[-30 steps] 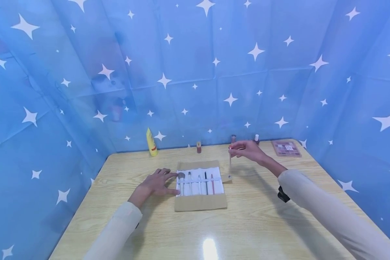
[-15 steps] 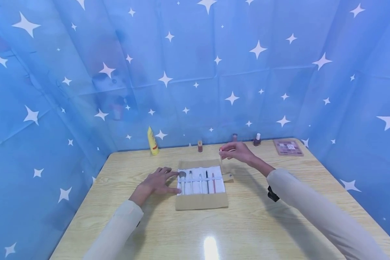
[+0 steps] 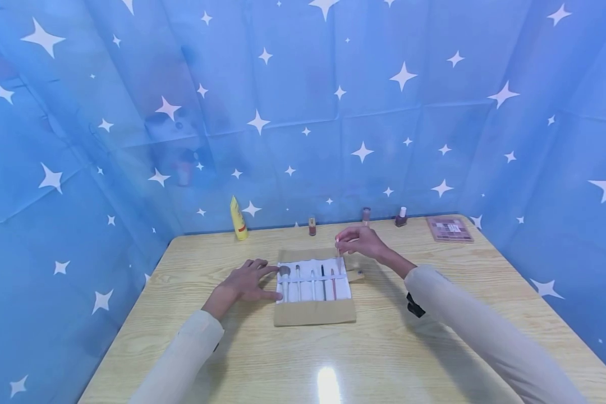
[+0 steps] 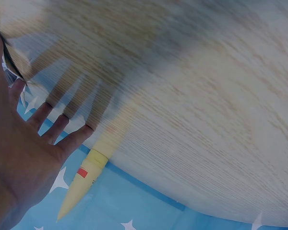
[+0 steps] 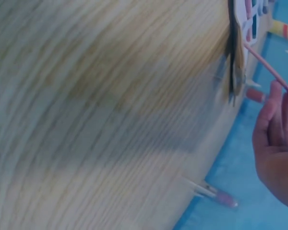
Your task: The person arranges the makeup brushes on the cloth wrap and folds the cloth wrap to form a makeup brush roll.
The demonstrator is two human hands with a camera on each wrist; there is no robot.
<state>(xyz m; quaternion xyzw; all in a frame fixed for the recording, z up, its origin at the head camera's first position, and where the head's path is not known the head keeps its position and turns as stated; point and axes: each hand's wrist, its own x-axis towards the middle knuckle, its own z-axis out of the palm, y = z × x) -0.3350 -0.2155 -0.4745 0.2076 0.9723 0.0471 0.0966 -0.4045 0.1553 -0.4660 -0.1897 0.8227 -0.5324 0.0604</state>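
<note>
An unrolled beige brush roll [image 3: 315, 314] lies on the table, several makeup brushes standing in the slots of its white lining. My left hand [image 3: 244, 282] rests at its left edge, fingers spread, thumb and forefinger touching the border. In the left wrist view the same hand [image 4: 29, 148] shows its fingers extended. Above the roll's right end, my right hand [image 3: 361, 241] pinches a slim makeup brush [image 3: 339, 262] by its upper end. The brush points down at the rightmost part of the lining. In the right wrist view this brush [image 5: 266, 66] looks pink; its lower tip meets the roll's edge.
Along the table's back edge stand a yellow tube [image 3: 238, 221], a small red-brown bottle [image 3: 311, 226], a pinkish tube [image 3: 366, 215] partly behind my right hand, and a dark nail polish bottle [image 3: 401, 217]. An eyeshadow palette [image 3: 449, 229] lies back right. A star-printed blue curtain [image 3: 303, 112] hangs behind.
My right hand has carried the slim brush leftward and then down, from beside the roll to its right end. The left hand has stayed at the roll's left edge.
</note>
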